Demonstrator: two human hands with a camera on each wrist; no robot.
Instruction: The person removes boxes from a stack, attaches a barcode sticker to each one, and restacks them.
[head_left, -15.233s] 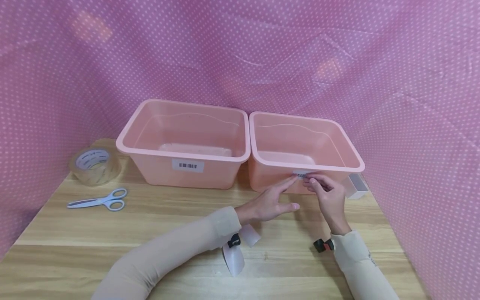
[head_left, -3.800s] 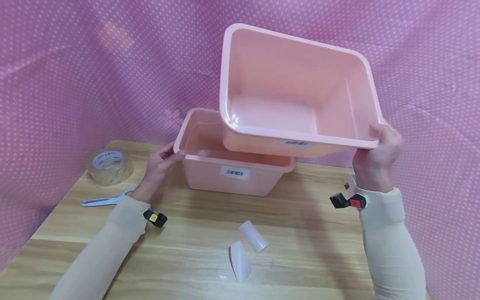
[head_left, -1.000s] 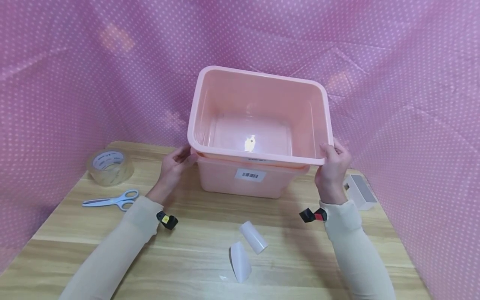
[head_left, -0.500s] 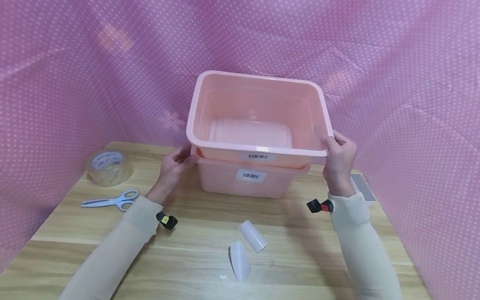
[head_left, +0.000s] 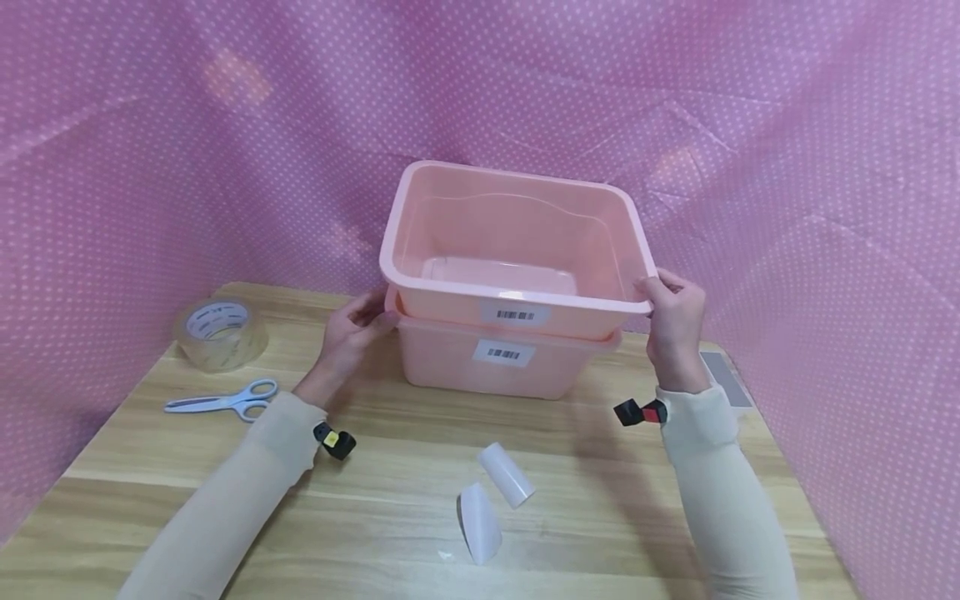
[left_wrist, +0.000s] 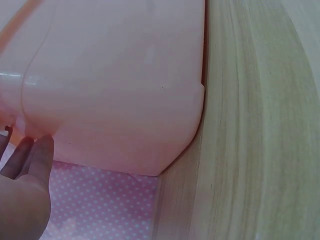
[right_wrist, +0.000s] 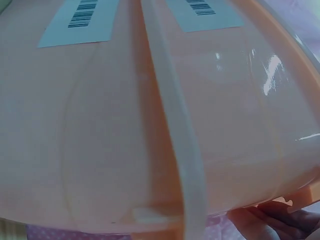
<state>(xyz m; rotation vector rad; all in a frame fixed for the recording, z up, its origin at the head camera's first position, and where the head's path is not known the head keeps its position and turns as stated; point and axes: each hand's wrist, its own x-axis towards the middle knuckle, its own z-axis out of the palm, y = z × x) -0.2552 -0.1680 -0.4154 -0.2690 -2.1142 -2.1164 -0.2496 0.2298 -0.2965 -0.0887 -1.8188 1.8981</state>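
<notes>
Two pink plastic bins are stacked in the head view. The upper bin sits partly down inside the lower bin, its rim well above the other's. White barcode labels show on both fronts, the upper label above the lower label. My left hand grips the lower bin's left rim, thumb in front; the left wrist view has its fingers under that rim. With thumb inside the wall, my right hand holds the upper bin's right rim. In the right wrist view a gap separates the two walls.
On the wooden table lie a curled white paper piece and a white roll. At left are blue scissors and a clear tape roll. A white box is partly hidden behind my right wrist. Pink dotted cloth surrounds the table.
The bins stood side by side earlier; my right hand lifted one and brought it into the other. Over the last second the upper bin tilted back and its far rim sank, showing its label.
</notes>
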